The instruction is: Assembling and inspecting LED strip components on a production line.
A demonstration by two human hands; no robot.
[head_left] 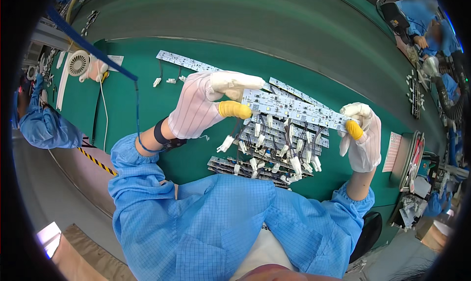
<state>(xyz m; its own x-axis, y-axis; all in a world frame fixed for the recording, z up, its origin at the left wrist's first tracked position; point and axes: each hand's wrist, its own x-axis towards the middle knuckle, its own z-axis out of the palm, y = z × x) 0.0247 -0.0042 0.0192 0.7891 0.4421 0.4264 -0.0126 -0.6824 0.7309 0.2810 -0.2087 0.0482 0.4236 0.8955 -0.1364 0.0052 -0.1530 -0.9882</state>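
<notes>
Between my two gloved hands I hold a long white LED circuit board strip [294, 109], dotted with small components, with wires and white connectors hanging below. My left hand [208, 102] pinches its left end, a yellow finger cot on the thumb. At the right end, my right hand [360, 133] grips it, also with a yellow-covered thumb. Under the held strip lies a stack of similar boards [260, 168] with white plugs [296, 165] and dark cables; the held strip hides part of it. Behind my left hand, another white board strip [184, 60] lies on the green mat.
A small white fan [79, 63] stands at the far left of the green mat [132, 92]. A blue wrist-strap cord [137, 104] runs down to my left wrist. At the right are a metal tool box [411, 160] and a printed sheet [392, 151]. Co-workers [49, 124] sit nearby.
</notes>
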